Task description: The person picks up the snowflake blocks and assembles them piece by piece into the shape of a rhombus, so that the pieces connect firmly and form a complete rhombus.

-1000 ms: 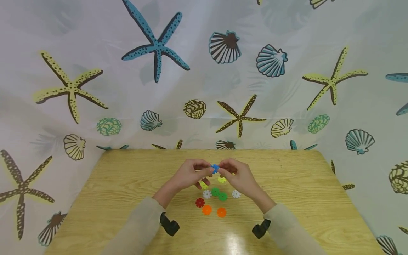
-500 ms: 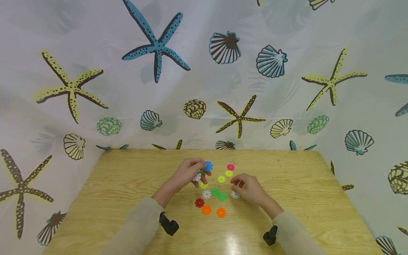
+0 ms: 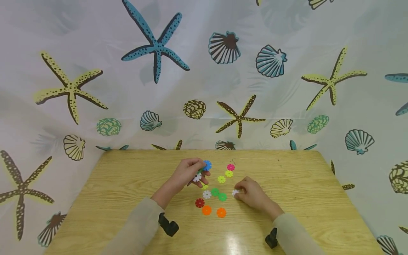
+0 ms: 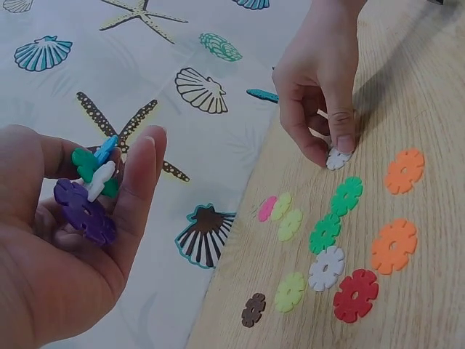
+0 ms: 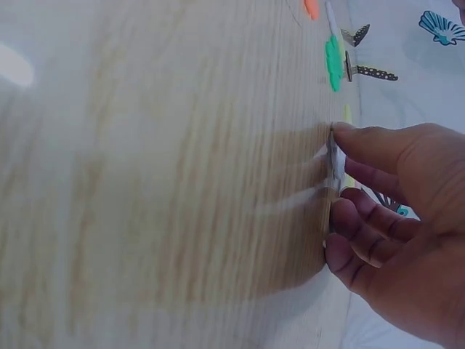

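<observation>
Left hand [image 3: 188, 173] curls round a cluster of notched plastic discs [image 4: 75, 201]; right hand [image 3: 251, 192] pinches a white disc [image 4: 337, 159] on wood-grain table [image 3: 127, 180]; green discs [image 4: 349, 207] near its fingers [image 4: 314, 150].

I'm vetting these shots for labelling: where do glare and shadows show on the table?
Head view: a white glare spot on the table, near the bottom edge; left wrist view: a soft shadow beside the right hand; right wrist view: glare at upper left, plus a dark patch, shadow or reflection, next to the hand.
</observation>
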Tool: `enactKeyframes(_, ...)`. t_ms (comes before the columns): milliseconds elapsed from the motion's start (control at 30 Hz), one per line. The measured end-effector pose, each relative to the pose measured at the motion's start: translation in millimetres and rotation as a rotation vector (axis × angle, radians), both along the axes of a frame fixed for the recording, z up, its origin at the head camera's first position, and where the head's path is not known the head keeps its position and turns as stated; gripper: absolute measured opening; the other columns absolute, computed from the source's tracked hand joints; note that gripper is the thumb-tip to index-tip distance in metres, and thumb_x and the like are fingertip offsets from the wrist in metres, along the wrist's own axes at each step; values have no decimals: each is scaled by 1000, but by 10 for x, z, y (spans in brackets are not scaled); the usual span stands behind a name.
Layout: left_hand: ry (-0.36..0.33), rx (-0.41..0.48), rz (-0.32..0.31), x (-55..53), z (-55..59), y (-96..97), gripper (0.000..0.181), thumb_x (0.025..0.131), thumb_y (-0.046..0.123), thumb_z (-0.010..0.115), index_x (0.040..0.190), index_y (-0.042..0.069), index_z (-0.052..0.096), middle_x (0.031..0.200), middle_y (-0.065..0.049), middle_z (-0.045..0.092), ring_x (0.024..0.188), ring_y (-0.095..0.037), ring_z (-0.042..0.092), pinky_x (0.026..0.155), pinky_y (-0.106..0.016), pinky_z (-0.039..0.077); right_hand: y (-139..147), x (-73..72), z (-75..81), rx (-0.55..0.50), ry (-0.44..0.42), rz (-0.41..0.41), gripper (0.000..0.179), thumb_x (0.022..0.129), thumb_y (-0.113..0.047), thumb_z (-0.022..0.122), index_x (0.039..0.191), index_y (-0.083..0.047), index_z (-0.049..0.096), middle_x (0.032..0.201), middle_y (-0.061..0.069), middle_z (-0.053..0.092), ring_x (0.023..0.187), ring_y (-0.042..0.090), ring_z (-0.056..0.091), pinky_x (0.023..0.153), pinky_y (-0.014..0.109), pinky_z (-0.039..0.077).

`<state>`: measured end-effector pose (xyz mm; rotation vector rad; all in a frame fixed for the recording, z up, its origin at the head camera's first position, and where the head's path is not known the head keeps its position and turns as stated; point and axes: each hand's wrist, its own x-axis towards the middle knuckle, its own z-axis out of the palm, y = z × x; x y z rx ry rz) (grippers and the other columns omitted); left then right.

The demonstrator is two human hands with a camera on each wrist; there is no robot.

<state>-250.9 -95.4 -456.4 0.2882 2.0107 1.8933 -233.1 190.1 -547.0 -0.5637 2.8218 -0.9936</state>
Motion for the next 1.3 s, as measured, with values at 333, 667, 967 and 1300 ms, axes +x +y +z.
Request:
enactKeyframes(333, -29, 44, -26, 23, 29, -13, 33, 112, 20, 50, 115, -7, 67, 89, -8, 75, 68, -14, 77, 66, -30, 65, -64, -20, 79, -97, -11, -18, 10, 98, 1, 69, 105, -5, 67, 93, 3, 68, 81, 13, 56, 73, 23, 50)
enactKeyframes(667, 2, 42, -99, 6, 48, -28, 36, 114, 20, 48, 120, -12, 63, 92, -4, 74, 72, -13, 77, 71, -31, 66, -174, -72, 387, -235, 52, -34, 10, 99, -5, 72, 109, -5, 71, 98, 6, 73, 85, 13, 65, 78, 24, 57)
enactKeyframes(967, 3, 20, -108, 9, 53, -12, 33, 114, 20, 47, 118, -8, 64, 96, -7, 73, 72, -11, 76, 68, -25, 64, -308, -57, 706, -336, 176, -5, 9, 100, -9, 72, 109, -7, 72, 95, 4, 74, 79, 12, 66, 74, 25, 58)
enactKeyframes(1300, 54, -14, -84, 18, 65, -13, 36, 115, 20, 45, 148, 10, 53, 123, -28, 70, 64, -10, 69, 50, -19, 46, -398, -39, 868, -382, 152, -19, 9, 102, -12, 70, 111, -8, 71, 96, 8, 76, 80, 19, 69, 74, 25, 58)
